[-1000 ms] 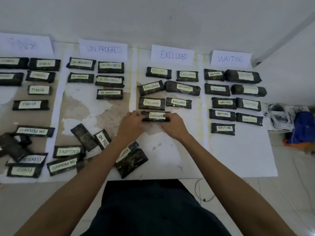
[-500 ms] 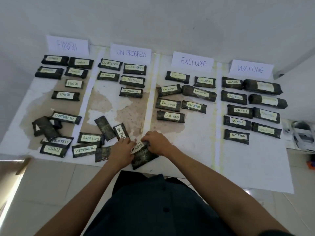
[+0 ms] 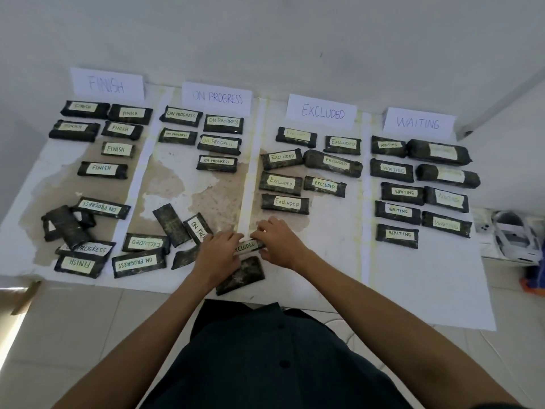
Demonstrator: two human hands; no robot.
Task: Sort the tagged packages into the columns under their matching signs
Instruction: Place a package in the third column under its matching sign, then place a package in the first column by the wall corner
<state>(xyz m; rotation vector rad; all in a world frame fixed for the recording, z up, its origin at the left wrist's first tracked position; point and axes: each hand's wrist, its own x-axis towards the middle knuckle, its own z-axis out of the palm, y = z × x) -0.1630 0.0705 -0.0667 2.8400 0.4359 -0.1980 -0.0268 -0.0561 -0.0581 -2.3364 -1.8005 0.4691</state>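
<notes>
Head cam, read left to right, with everything placed off the one package tagged EXCLUDED (image 3: pixel 247 247) that's held in both hands. Far up and to the left of it the FINISH sign (image 3: pixel 107 84) is seen, with six tagged packages lined up underneath. Roughly level with it and off to the left, a loose heap (image 3: pixel 67 228) of unsorted packages is spread over the white sheet (image 3: pixel 413 284), some tags upside down, some face down. A FINISH one (image 3: pixel 78 263) and a flipped EXCLUDED one (image 3: pixel 146 243) can be read there.

Up and slightly left, the ON PROGRESS sign (image 3: pixel 217 98) is posted, five packages beneath it. The package's left end is covered by the left hand (image 3: pixel 219 250), grip clamped on it with fingers curled over the top. A blank dark package (image 3: pixel 243 274) is lying just on the near side. The right end is pinched by the right hand (image 3: pixel 278 245), grip clamped on too. Whether it's lifted off the sheet can't be told.

Just up and right, the lowest sorted Excluded package (image 3: pixel 285 203) is laid under the EXCLUDED sign (image 3: pixel 322 111). Far up and right, the WAITING sign (image 3: pixel 418 123) is seen with nine packages below.
</notes>
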